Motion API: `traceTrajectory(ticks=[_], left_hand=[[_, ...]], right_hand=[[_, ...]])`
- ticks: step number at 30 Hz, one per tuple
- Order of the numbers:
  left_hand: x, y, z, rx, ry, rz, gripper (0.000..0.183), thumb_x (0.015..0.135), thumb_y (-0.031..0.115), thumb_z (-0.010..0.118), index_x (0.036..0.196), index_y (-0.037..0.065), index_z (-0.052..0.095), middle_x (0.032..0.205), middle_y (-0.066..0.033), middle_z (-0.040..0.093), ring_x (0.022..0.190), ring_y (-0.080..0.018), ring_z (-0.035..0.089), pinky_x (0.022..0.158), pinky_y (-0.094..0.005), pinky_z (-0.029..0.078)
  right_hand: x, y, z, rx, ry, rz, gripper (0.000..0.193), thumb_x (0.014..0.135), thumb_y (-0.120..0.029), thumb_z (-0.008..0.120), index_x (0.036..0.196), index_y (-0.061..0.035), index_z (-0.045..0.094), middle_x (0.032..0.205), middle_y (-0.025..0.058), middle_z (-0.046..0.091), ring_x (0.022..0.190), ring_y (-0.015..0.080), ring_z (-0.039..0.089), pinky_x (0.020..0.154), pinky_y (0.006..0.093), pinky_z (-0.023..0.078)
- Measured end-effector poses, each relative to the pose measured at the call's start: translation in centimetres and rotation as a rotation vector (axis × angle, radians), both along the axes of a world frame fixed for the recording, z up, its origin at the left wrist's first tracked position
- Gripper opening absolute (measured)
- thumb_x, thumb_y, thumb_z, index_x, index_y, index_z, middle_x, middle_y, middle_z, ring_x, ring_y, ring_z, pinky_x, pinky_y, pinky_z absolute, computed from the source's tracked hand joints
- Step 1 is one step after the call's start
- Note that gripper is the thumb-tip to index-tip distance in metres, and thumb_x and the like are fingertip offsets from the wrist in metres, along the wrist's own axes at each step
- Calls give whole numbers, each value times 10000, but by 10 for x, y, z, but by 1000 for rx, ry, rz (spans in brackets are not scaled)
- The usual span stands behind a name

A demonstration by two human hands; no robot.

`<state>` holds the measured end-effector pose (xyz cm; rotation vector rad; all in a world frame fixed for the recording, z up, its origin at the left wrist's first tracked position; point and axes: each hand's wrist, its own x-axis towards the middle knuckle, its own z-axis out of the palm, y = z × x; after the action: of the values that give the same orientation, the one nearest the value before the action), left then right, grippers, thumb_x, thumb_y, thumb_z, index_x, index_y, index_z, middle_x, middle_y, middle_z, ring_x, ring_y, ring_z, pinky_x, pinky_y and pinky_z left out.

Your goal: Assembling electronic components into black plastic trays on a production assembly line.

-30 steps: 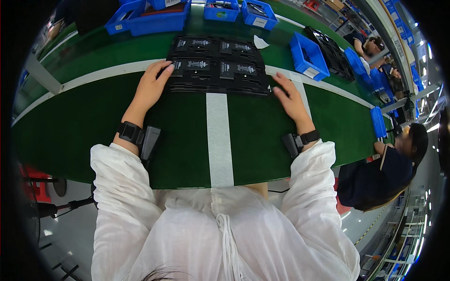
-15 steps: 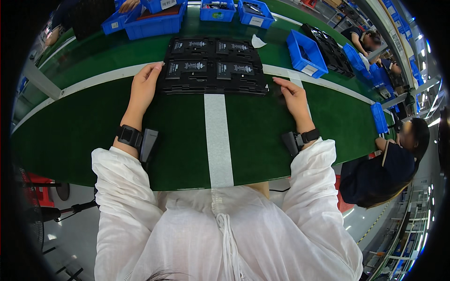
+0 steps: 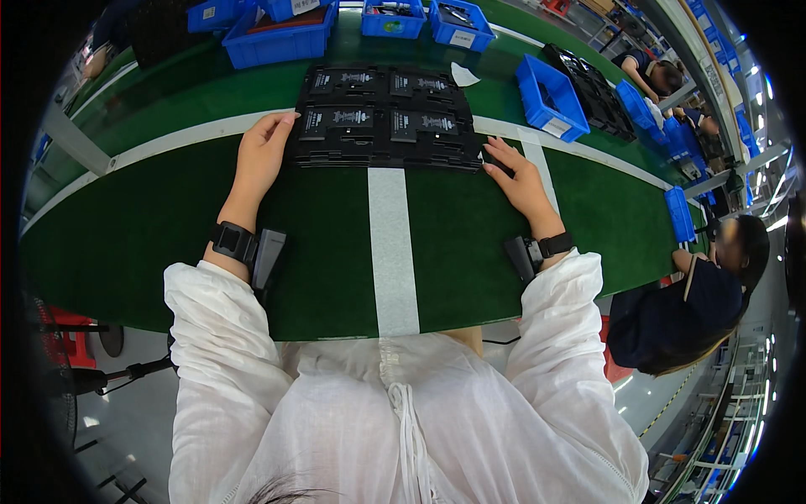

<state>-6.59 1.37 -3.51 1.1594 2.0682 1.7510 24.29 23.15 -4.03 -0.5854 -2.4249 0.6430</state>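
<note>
A black plastic tray (image 3: 336,157) lies at the far side of the near green surface, reaching over the pale rail. Several flat black rectangular packs (image 3: 424,123) with white print, like phone batteries, sit in its compartments. At the tray's left edge is my left hand (image 3: 264,151), thumb and fingers closed together on the rim. My right hand (image 3: 522,181) is by the tray's near right corner, fingers apart and thumb pointing at the edge. Whether that thumb touches the tray, I cannot tell. Each wrist wears a black strap with a small device.
Blue bins (image 3: 550,99) stand right of the tray and along the back. Beyond the right bin lies another black tray (image 3: 592,91). A white scrap (image 3: 463,75) is behind my tray. White tape (image 3: 390,252) runs toward me. A co-worker (image 3: 688,294) sits at right.
My right hand's fingers have spread, and its thumb has come closer to the tray's corner. The tray and my left hand have shifted very slightly right in the picture.
</note>
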Motion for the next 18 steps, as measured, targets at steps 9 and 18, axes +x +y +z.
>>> traceTrajectory(ticks=[9,18], left_hand=[[2,-2,4,-38,-13,-31,258,851,194,475,949,-13,594,917,-66,604,879,-114,531,804,-224,379],[2,-1,4,-47,8,-17,250,851,183,472,948,-13,594,922,-70,606,884,-120,535,811,-224,379]], right_hand=[[8,7,4,-313,176,-159,145,742,-56,569,871,-13,619,972,117,597,983,230,536,847,302,394],[9,16,-6,-235,274,-287,230,840,-139,455,994,-5,561,1004,111,577,978,189,527,850,304,388]])
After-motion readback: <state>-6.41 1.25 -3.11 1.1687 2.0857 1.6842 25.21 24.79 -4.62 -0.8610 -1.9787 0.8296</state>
